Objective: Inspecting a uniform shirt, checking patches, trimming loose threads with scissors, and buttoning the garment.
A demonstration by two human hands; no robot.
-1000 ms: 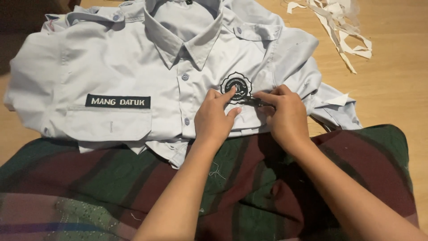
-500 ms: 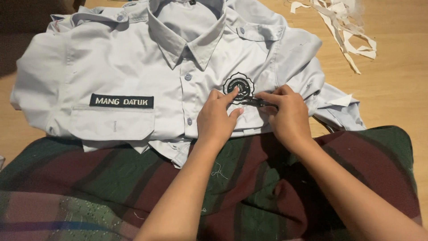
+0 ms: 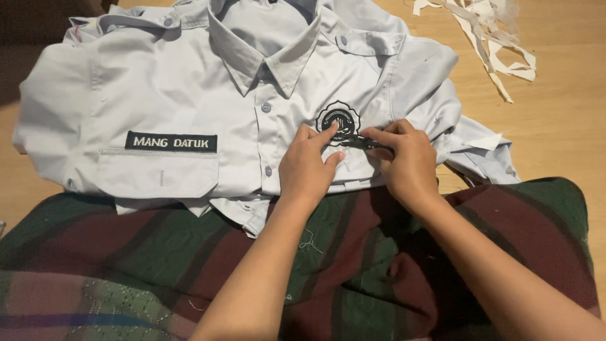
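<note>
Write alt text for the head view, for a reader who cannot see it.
Two bare hands work at a round black emblem on a pale grey shirt: left hand presses beside it, right hand holds a small dark tool to it. Plaid cloth lies below.

— What carries everything here?

— A light wooden tabletop, its bare surface showing at the right side and in a strip at the left edge.

— And what lies right on it?

— A pale grey shirt, spread flat with its front up and collar towards the far edge. Near the far right corner there is a loose heap of white fabric strips, lying apart from the shirt. A small white scrap sits by the shirt's right sleeve.

— Anything nearer?

— A dark plaid cloth in green and maroon covers the near edge, with the shirt's hem resting on it.
</note>
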